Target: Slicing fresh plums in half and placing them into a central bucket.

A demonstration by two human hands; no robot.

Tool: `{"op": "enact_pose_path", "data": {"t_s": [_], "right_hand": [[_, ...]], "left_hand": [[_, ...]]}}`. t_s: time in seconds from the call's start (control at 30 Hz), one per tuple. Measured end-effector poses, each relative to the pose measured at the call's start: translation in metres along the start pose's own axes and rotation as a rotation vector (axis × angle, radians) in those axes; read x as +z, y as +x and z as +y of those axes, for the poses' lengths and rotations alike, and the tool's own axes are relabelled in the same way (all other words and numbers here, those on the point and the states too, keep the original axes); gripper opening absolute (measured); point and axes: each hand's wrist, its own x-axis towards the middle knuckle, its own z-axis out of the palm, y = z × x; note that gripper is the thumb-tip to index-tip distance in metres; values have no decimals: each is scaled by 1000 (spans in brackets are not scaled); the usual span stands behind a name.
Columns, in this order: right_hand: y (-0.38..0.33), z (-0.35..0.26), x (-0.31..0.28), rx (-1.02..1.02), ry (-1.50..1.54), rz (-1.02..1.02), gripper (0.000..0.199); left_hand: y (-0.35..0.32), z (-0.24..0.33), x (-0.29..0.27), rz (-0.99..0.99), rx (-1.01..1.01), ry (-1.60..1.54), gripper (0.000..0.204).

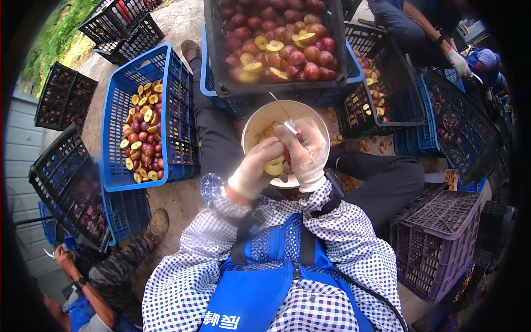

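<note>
Both hands wear pale work gloves and meet over a cream-coloured bucket (259, 120) between my legs. My left hand (255, 167) is closed around a plum (274, 166) whose cut yellow flesh shows under the fingers. Gripped in my right hand (307, 155) is a small knife (283, 108), its thin blade pointing up and away from me. The right fingers also come close against the plum, partly hiding it. Scraps lie inside the bucket, though I cannot make them out well.
Ahead stands a black crate (276, 88) of whole and halved plums, set on a blue crate. Cut plums fill a blue crate (113, 180) at left. A black crate (412, 105) is at right, a purple crate (426, 260) nearer. Other people work at lower left and upper right.
</note>
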Motion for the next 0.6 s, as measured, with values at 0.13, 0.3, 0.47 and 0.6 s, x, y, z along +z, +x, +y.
{"op": "enact_pose_path", "data": {"t_s": [0.13,0.3,0.47,0.6], "right_hand": [[3,-4,11,73,320,21,15],[4,8,-27,375,441,50,17],[-9,37,-28,399,247,42,30],[-11,34,-37,491,195,1,28]], "left_hand": [[-52,41,-45,441,277,-226,46],[-99,125,-113,1320,525,680,64],[52,112,-66,843,610,1176,52],[166,105,-52,586,534,1817,64]]}}
